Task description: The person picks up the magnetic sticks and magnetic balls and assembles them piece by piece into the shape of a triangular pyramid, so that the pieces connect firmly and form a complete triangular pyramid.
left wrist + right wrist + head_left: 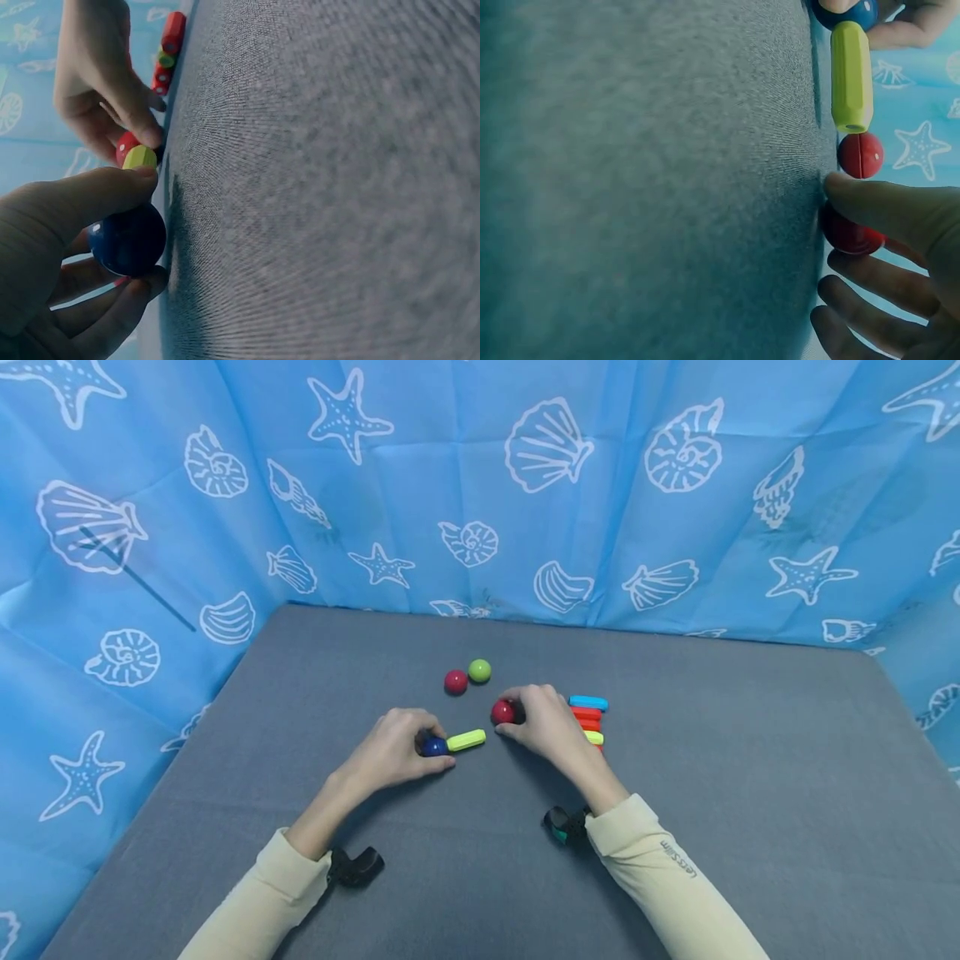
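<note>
Here's the left hand point(392, 748) gripping the blue ball point(434, 747), a yellow stick point(467, 740) jutting from it toward the right hand point(549, 722)! And the right hand pinches a red ball point(503, 712) down at the desk point(750, 777), apart from that stick! Beyond and between the hands sit another red ball point(456, 682) and a green ball point(480, 671), while a blue stick point(588, 702) and red sticks point(587, 713) lie just right of the right hand

We see a screened-off work spot, room type we cannot tell | landmark: grey cloth-covered table point(757, 793) | behind and either side of table: blue seashell-print curtain point(465, 460) | above table: black wrist-worn devices point(362, 867)
</note>
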